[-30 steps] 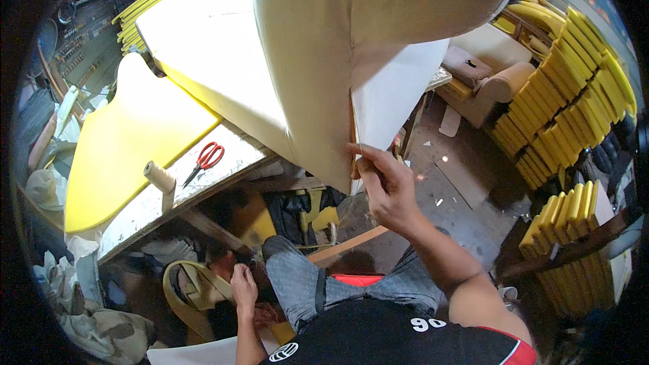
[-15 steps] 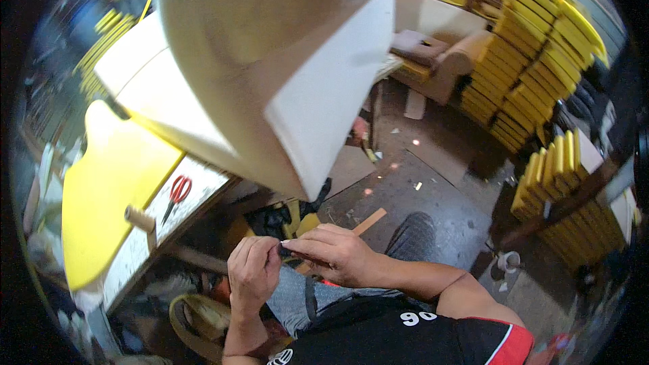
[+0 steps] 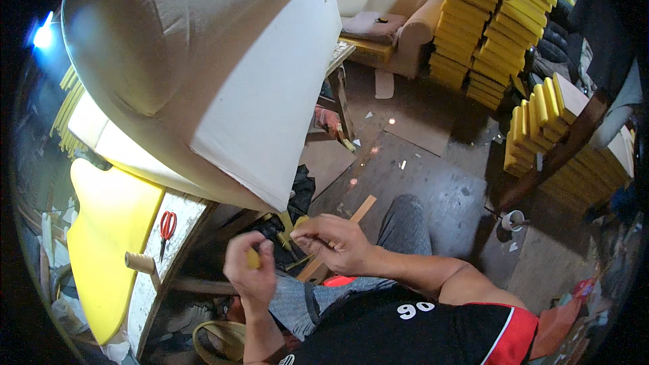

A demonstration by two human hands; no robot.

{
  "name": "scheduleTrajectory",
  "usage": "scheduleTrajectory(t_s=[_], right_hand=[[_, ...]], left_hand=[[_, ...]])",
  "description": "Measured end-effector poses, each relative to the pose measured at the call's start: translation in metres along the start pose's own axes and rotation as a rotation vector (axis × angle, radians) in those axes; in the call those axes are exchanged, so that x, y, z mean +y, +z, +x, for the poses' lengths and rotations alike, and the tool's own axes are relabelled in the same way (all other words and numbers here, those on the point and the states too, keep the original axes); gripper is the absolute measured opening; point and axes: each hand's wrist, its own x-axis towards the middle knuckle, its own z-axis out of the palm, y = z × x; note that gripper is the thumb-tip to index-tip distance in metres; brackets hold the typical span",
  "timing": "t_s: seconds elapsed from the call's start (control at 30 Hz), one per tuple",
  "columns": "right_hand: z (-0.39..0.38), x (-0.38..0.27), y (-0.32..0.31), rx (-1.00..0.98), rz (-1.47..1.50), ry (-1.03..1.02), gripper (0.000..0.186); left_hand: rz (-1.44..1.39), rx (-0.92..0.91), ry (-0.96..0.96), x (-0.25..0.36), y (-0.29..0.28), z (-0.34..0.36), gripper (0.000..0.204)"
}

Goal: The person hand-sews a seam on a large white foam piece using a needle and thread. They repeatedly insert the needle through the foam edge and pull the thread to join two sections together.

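Note:
My left hand [image 3: 250,270] is raised over my lap with its fingers curled. A small yellow piece [image 3: 253,258] shows between its thumb and fingers; its kind is unclear. Just to the right, my right hand [image 3: 336,240] has thumb and fingertips pinched together, and what they hold, if anything, is too small to make out. The hands are a short gap apart. Beyond them, a large cream-covered upholstered piece [image 3: 263,101] rests on the workbench [image 3: 177,204], its lower corner close above my hands. Red-handled scissors [image 3: 167,226] lie on the bench at the left.
A yellow foam sheet [image 3: 111,250] lies on the bench beside a cardboard-coloured tube [image 3: 140,261]. Tall stacks of yellow foam pads [image 3: 466,23] stand at the back right, near a cream sofa [image 3: 416,27]. A white cup [image 3: 514,221] and scraps are on the floor.
My hands were together and have come apart, with the yellow piece now showing in the left. The view has shifted, so the upholstered piece and bench appear farther left.

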Motion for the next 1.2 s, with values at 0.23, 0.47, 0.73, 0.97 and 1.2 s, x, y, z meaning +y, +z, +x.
scheduleTrajectory(t_s=[0.23, 0.47, 0.73, 0.97, 1.2], right_hand=[[-0.004, -0.004, -0.002, 0.018, 0.103, 0.108, 0.015], [-0.022, 0.011, 0.003, 0.027, 0.161, 0.154, 0.018], [-0.022, 0.013, 0.010, -0.036, 0.181, 0.231, 0.019], [-0.016, 0.019, 0.000, -0.001, 0.120, 0.151, 0.016], [0.014, 0.012, -0.009, 0.066, 0.219, 0.181, 0.017]], left_hand=[[0.085, 0.374, -0.070, -0.009, 0.015, 0.092, 0.043], [0.175, 0.482, -0.234, 0.004, 0.040, 0.115, 0.041], [0.034, 0.385, -0.106, 0.002, 0.018, 0.105, 0.018], [-0.297, 0.282, -0.236, -0.012, 0.010, 0.100, 0.018], [-0.212, 0.444, -0.052, -0.023, 0.004, 0.093, 0.017]])
